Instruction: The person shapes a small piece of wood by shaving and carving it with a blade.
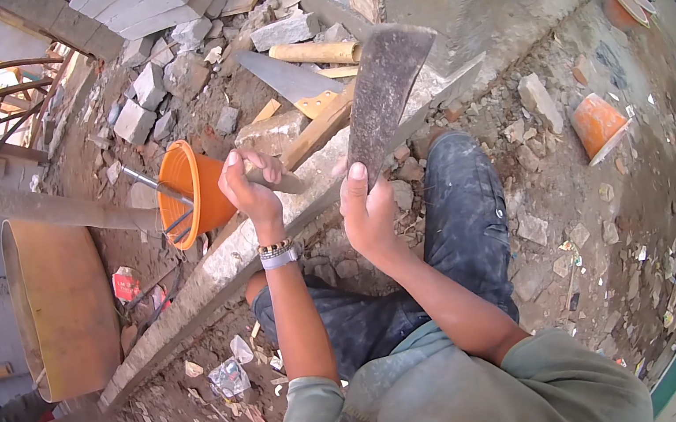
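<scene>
My right hand [369,210] is closed around the lower end of a broad dark blade [388,82], which points up and tilts to the right. To its left, my left hand [251,181] has its fingers curled round a short wooden stick [287,184] that lies close to the concrete ledge. The two hands are apart. Just left of my left hand stands an orange bucket [209,186] with a metal-headed tool [158,186] in it. Beyond the hands, a handsaw [289,80] and a wooden plank [322,127] lie on the rubble.
A long concrete ledge [214,272] crosses diagonally before my knees. Broken blocks [149,86] and a bamboo piece [316,54] lie beyond it. On the right sits an orange pot [599,124]; a curved yellowish sheet [67,301] stands at the left.
</scene>
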A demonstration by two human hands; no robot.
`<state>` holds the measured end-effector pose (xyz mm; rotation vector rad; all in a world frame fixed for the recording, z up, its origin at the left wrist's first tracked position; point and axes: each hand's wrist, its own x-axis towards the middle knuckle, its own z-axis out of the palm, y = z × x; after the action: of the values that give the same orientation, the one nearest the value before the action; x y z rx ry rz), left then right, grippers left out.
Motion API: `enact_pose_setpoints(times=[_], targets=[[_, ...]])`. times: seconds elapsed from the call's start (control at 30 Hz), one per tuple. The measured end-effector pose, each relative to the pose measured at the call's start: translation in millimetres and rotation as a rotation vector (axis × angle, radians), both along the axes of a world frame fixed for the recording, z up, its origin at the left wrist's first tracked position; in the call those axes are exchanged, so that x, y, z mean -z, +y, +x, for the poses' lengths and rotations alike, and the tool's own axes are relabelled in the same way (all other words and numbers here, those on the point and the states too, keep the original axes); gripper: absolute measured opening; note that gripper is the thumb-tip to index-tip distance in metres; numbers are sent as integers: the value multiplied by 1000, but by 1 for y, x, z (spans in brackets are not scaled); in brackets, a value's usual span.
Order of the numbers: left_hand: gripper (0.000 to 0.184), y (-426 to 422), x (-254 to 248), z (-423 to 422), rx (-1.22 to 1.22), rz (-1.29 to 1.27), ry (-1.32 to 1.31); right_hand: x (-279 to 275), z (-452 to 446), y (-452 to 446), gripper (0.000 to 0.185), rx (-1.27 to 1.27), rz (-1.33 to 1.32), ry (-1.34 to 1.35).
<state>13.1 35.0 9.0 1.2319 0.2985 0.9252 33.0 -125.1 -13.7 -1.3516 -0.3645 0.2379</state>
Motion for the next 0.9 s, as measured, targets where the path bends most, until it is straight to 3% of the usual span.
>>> enact_pose_setpoints(times=[0.07, 0.17, 0.27, 0.37, 0.4, 0.5, 0.63, 0.77, 0.87, 0.9], targets=[[39, 0, -1, 3, 0, 16, 7, 18, -14, 7, 40, 59, -112, -75], [39, -3, 1, 5, -11, 8, 11, 124, -37, 24, 42, -320, -467, -30], [39, -6, 3, 8, -46, -19, -34, 122, -29, 25, 45, -341, -510, -60], [39, -8, 0, 5, -57, -18, -28, 49, 6, -2, 47, -697, -287, 878], [39, -7, -2, 8, -61, -12, -37, 44, 15, -6, 50, -733, -65, 1104], [38, -8, 0, 5, -56, 11, -26, 20, 16, -13, 51, -561, -30, 948], [36, -8, -1, 3, -35, 28, 8, -19, 8, -8, 50, -264, 150, 411], [36, -8, 1, 3, -28, 4, 23, 13, -7, 8, 47, 90, -114, -110], [37, -6, 5, 3, -33, -14, -8, 99, -25, 11, 46, -305, -474, -3], [37, -5, 5, 4, -34, -14, -29, 97, -24, 10, 46, -442, -604, 25]])
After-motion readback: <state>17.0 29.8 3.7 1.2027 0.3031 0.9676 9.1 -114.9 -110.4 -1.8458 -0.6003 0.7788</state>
